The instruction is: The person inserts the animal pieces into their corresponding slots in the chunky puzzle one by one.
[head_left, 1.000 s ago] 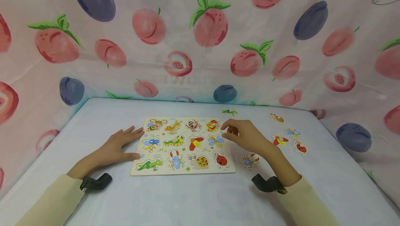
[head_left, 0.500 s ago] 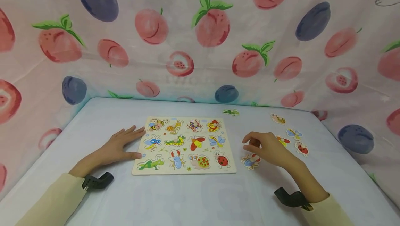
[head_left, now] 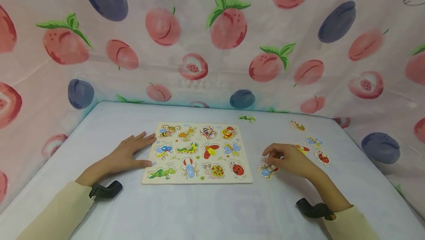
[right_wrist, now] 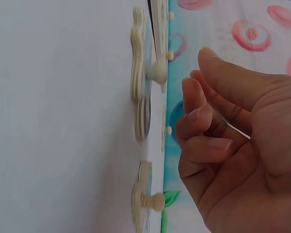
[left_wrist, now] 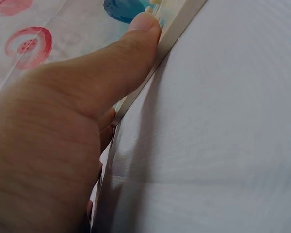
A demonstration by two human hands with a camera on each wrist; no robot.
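Note:
A wooden insect puzzle board (head_left: 246,179) lies on the table. My left hand (head_left: 124,156) rests at its left edge with straight, spread fingers. In the left wrist view, the thumb (left_wrist: 143,29) lies along the board's edge. Right of the board my right hand (head_left: 289,159) hovers with bent fingers and nothing in them. Partly hidden below those fingertips lies a stag beetle puzzle piece (head_left: 265,173). The right wrist view shows a round knob (right_wrist: 157,72) standing up from a piece, with the hand apart from it.
Loose pieces lie to the right: a red-winged bug (head_left: 302,149) partly behind the hand, a dragonfly-like piece (head_left: 314,142), a ladybug (head_left: 322,157) and a snail (head_left: 297,125). A grasshopper piece (head_left: 247,118) lies behind the board. A fruit-print cloth (head_left: 212,89) hangs at the back.
My right hand has moved right and toward me, from the board's upper right corner to above the stag beetle piece. The left hand stays at the board's edge.

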